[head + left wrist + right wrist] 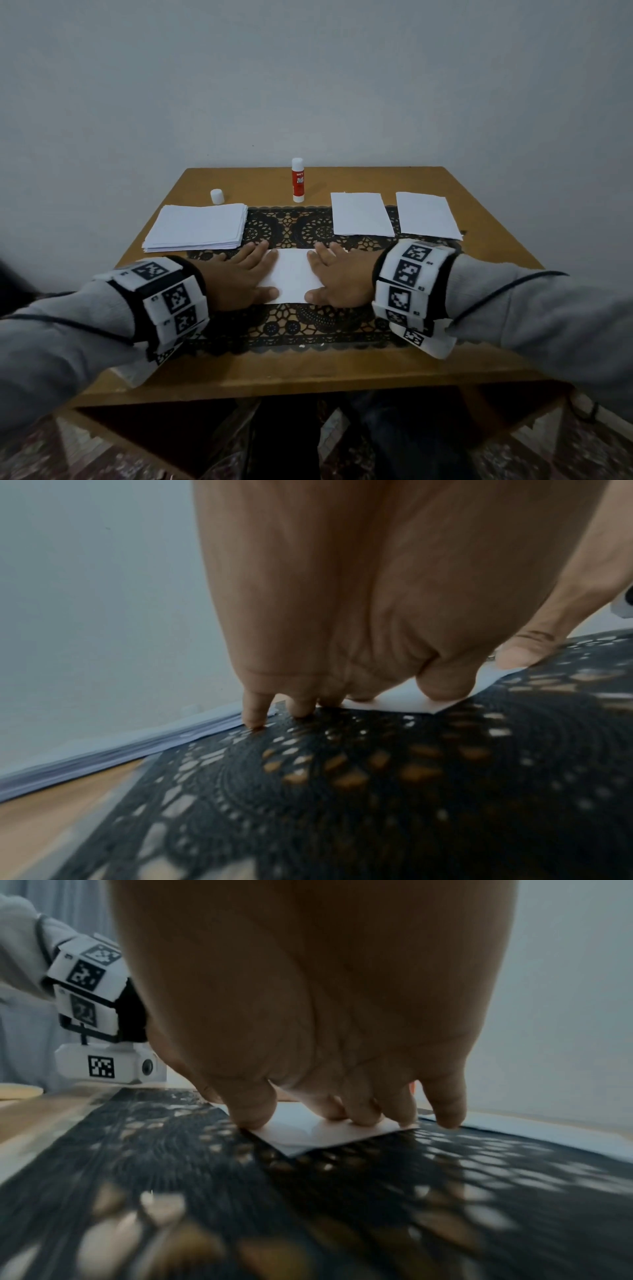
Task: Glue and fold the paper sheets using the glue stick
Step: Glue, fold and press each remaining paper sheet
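Note:
A folded white paper sheet [293, 275] lies on the black lace mat [301, 325] in the middle of the table. My left hand [246, 274] presses flat on its left end with straight fingers, and my right hand [337, 275] presses flat on its right end. In the left wrist view the fingertips [441, 688] rest on the sheet's corner [404, 702]. In the right wrist view the thumb and fingers [363, 1112] press the sheet [325, 1134] down. The red and white glue stick [298, 180] stands uncapped at the table's far edge, and its white cap [217, 196] sits to the left.
A stack of white sheets [198, 226] lies at the left on the wooden table [308, 373]. Two folded sheets [361, 214] [428, 215] lie side by side at the right back. A grey wall stands right behind the table.

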### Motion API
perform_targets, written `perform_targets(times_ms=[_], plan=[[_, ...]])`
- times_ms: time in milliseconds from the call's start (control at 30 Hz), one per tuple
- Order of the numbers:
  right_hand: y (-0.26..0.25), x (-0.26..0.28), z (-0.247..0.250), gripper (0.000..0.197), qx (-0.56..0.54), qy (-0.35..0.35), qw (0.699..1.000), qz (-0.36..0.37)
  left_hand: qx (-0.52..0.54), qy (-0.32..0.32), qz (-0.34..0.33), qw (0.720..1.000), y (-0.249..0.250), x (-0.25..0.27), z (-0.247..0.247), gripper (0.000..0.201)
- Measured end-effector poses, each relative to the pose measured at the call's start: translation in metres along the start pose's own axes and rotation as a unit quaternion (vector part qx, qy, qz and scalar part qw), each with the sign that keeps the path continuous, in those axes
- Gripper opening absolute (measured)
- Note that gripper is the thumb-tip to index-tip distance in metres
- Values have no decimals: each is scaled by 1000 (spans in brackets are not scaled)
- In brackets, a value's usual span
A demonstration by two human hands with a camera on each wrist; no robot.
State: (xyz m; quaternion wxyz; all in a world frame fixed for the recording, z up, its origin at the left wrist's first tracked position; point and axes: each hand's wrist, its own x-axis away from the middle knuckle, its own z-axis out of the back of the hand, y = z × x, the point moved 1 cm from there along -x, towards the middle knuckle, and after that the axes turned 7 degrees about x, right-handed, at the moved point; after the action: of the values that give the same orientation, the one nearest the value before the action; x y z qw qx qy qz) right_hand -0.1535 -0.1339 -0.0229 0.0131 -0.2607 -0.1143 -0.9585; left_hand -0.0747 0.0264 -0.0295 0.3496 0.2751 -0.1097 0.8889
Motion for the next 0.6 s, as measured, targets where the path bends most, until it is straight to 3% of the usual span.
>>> perform_targets(times_ms=[200, 467, 600], plan=[[-15, -12, 7, 79, -13, 36, 999, 34, 6, -7, 2, 1000, -1, 1, 0, 78], [42, 20, -21, 78, -18, 4, 1000, 17, 15, -3, -1, 1000, -2, 0, -1, 75], [46, 25, -22, 79, -13, -4, 1000, 6, 11, 1, 2, 1000, -1, 0, -1, 75]])
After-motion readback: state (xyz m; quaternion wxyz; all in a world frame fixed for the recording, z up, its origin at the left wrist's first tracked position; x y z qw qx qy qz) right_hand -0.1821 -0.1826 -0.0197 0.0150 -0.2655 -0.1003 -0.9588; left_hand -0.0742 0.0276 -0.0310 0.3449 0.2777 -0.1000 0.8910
